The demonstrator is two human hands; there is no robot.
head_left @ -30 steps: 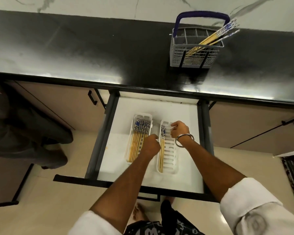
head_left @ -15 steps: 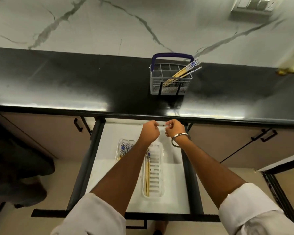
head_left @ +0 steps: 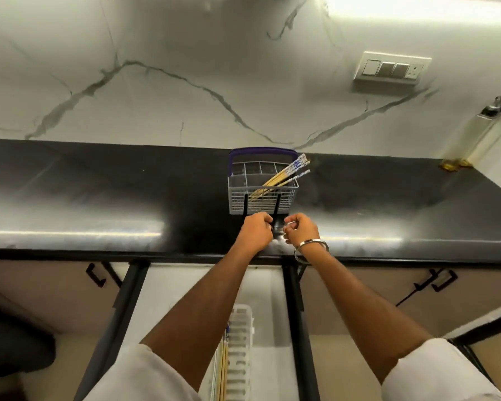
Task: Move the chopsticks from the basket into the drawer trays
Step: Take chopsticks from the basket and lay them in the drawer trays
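Right, both of my hands sit over the black countertop (head_left: 99, 198), just in front of the grey cutlery basket (head_left: 262, 195). My left hand (head_left: 256, 231) is curled into a loose fist; my right hand (head_left: 300, 231) is curled too, and I cannot tell whether either pinches anything. Several chopsticks (head_left: 284, 176) lean in the basket's right side. Below, the open drawer (head_left: 185, 299) holds a white tray (head_left: 240, 351) with chopsticks along its left edge.
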